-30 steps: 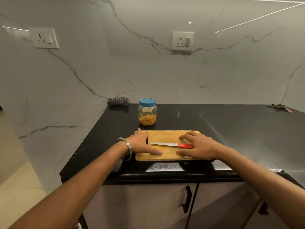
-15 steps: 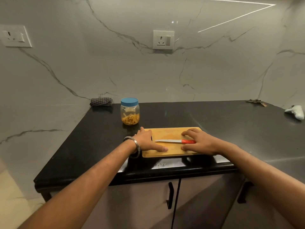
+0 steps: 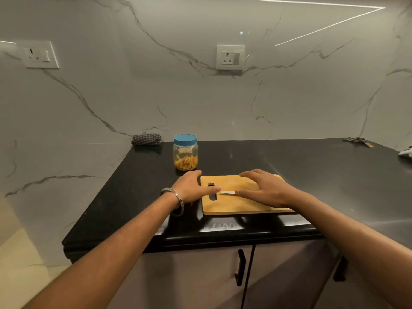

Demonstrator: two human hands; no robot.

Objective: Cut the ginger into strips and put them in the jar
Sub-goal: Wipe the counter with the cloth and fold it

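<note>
The left hand [image 3: 191,188] lies at the left end of the cutting board [image 3: 240,202], its fingers straight and relaxed, the thumb stretched across the board's handle slot; it grips nothing. A metal bangle [image 3: 176,200] circles its wrist. The right hand [image 3: 266,189] is over the middle and right part of the board, palm down, fingers spread and loosely extended, covering most of the knife [image 3: 227,192]; only the blade tip shows, pointing toward the slot end of the board. Whether the hand presses the knife or merely hovers over it cannot be told.

The board sits on the black table [image 3: 312,175], close to its front edge. Just behind the board's left end stands the clear jar [image 3: 185,153], upright, its blue lid [image 3: 185,139] on, with the ginger strips [image 3: 186,163] piled in its bottom. Farther behind the board, at the table's back left corner against the marble wall, lies a folded checked cloth [image 3: 146,139]. Well to the right of the board, at the wall, sits a small brownish scrap [image 3: 357,141].
</note>
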